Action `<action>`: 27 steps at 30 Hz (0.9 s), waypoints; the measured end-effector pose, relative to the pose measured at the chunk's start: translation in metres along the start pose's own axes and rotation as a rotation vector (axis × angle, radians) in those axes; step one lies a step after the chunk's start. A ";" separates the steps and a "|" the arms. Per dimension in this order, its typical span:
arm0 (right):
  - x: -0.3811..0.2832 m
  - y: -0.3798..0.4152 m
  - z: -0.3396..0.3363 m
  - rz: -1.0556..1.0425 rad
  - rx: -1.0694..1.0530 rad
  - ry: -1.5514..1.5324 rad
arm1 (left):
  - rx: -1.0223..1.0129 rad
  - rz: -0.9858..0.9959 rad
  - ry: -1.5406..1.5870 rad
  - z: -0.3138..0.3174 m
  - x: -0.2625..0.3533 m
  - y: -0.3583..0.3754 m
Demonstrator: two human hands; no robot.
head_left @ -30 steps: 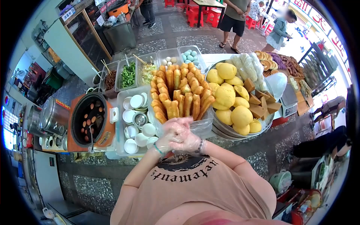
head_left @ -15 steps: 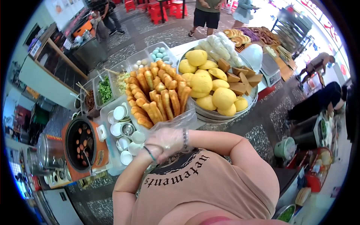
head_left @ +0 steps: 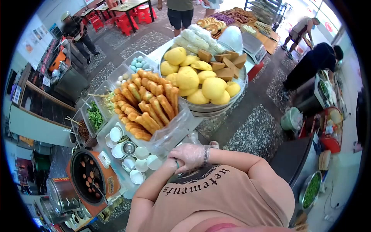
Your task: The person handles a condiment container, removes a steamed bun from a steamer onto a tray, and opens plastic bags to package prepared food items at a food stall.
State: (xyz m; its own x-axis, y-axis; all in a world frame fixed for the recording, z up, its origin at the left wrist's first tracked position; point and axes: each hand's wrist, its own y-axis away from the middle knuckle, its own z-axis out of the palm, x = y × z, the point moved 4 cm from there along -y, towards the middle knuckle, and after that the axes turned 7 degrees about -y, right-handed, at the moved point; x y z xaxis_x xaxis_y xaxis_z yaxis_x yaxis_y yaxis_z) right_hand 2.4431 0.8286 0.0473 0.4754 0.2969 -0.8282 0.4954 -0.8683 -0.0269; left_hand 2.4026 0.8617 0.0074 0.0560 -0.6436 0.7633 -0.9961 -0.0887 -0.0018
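Note:
My right hand, in a clear plastic glove with a bracelet at the wrist, is closed over my left hand in front of my shirt. A dark teal band rings my left wrist. The fingers of my left hand are hidden beneath the glove. Just ahead, fried dough sticks stand packed in a clear plastic bag. Nearest on the left are white bowls in a clear plastic tub. Neither hand touches the food.
Yellow buns and brown wedges fill a round steamer. A pot of eggs in dark liquid stands left. Beyond are chopped greens, pale blue eggs and a scale. Several people stand farther off.
The view has turned, so the food and counter sit farther left. My hands stay clasped near my shirt, and now appear apart from the bag of dough sticks.

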 end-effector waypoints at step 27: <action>0.190 0.430 -0.270 0.342 0.806 -0.162 | -0.470 0.375 -0.001 0.184 0.104 -0.458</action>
State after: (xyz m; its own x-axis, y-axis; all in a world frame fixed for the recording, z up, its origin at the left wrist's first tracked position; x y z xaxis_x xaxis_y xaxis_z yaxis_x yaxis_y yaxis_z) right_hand 2.9432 0.6189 0.0293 0.3649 -0.0364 -0.9303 -0.3459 -0.9330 -0.0992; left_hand 2.8776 0.6959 -0.0312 -0.3050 -0.5670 0.7652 -0.8717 0.4898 0.0156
